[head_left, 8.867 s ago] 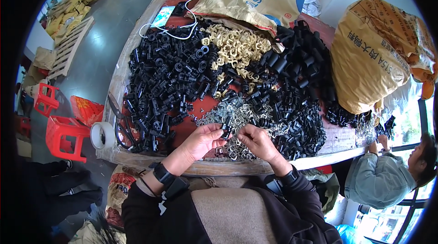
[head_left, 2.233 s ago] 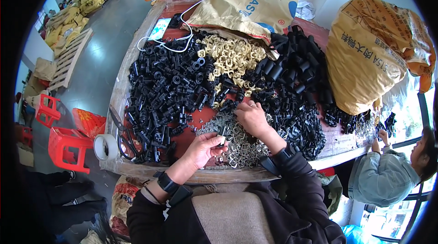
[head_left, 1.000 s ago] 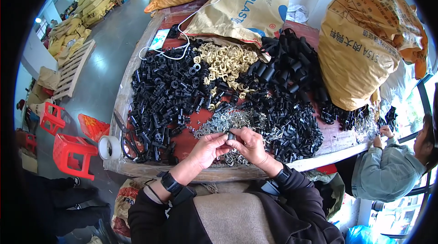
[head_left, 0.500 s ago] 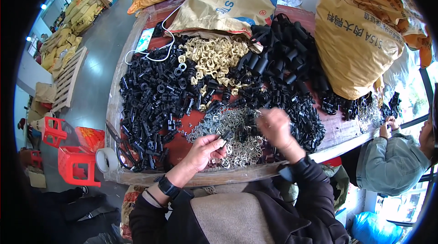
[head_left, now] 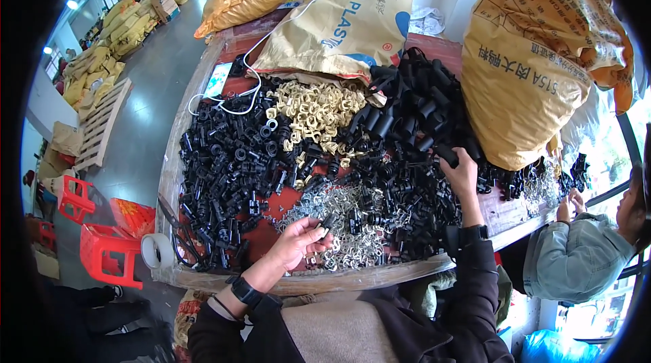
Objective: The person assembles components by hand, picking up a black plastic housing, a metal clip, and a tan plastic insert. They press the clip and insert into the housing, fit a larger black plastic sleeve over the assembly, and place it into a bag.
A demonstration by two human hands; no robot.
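My left hand (head_left: pixel 298 242) is closed near the table's front edge, pinching a small black plastic fitting (head_left: pixel 328 221) between thumb and fingers. Under and beside it lies a pile of small silvery metal clips (head_left: pixel 349 247). Farther out to the right, my right hand (head_left: pixel 462 172) has its fingers round a black plastic tube (head_left: pixel 447 155) at the edge of a heap of black tubes (head_left: pixel 415 108). Loose black fittings (head_left: pixel 227 166) cover the table's left half. Cream-coloured plastic rings (head_left: pixel 319 108) are heaped at the middle back.
A large printed sack (head_left: pixel 339 20) lies behind the rings, and a tall brown sack (head_left: pixel 522 91) stands at the right. A phone (head_left: pixel 218 80) with a white cable rests at the left edge. Another person (head_left: pixel 576 247) works at the right. Red stools (head_left: pixel 108 254) stand at the left.
My right hand has moved from above the metal clips out to the right, and now grips a black tube there. The left hand stays almost in place with its fitting. The view has shifted slightly.
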